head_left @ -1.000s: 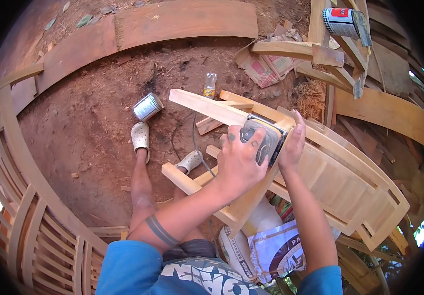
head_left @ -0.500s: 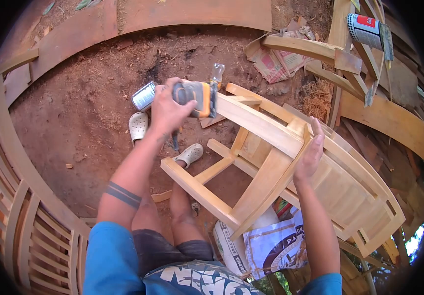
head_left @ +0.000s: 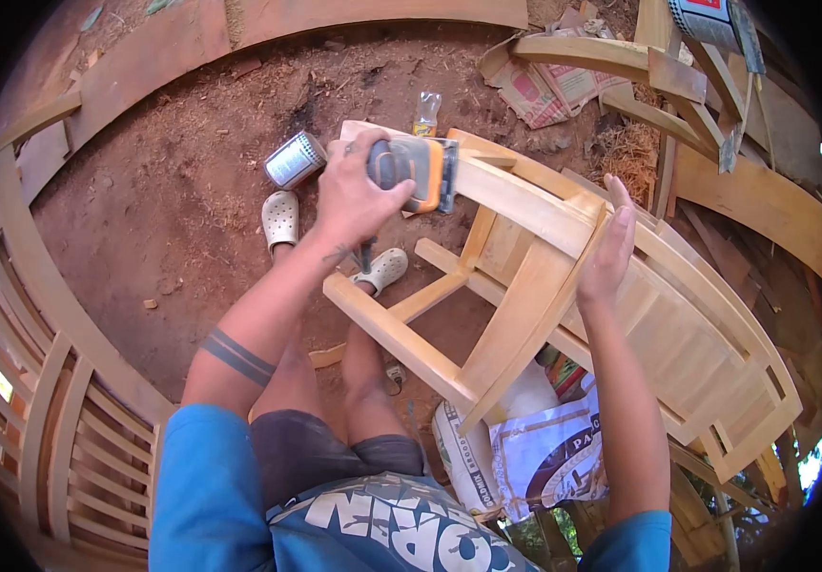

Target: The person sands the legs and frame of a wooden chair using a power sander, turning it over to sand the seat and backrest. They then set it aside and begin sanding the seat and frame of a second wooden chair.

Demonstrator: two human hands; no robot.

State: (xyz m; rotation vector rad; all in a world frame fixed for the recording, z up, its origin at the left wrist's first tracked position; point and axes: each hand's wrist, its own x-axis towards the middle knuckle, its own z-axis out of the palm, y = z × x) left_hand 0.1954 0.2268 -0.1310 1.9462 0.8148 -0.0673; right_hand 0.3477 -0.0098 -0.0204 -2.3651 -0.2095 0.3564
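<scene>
My left hand [head_left: 359, 186] is wrapped around an orange and dark grey power sander [head_left: 435, 176]. The sander's flat pad sits against the long pale leg [head_left: 525, 205] of a wooden chair [head_left: 516, 315], and its cord hangs beneath my wrist. The chair is tipped over, its slatted back [head_left: 697, 348] stretching away to the right. My right hand [head_left: 609, 253] lies along the chair frame at the corner by the leg, fingers straight and palm toward the wood.
On the dirt floor are a tin can [head_left: 295, 160], a clear plastic bottle [head_left: 427, 112] and flattened cardboard [head_left: 549, 91]. Printed sacks [head_left: 544, 453] lie below the chair. Slatted wooden furniture [head_left: 53, 410] stands at left. Another can [head_left: 707, 19] rests on wooden frames at upper right.
The sander and my left hand have shifted slightly right relative to the chair leg. The whole view has moved a little, and my right hand stays on the chair frame.
</scene>
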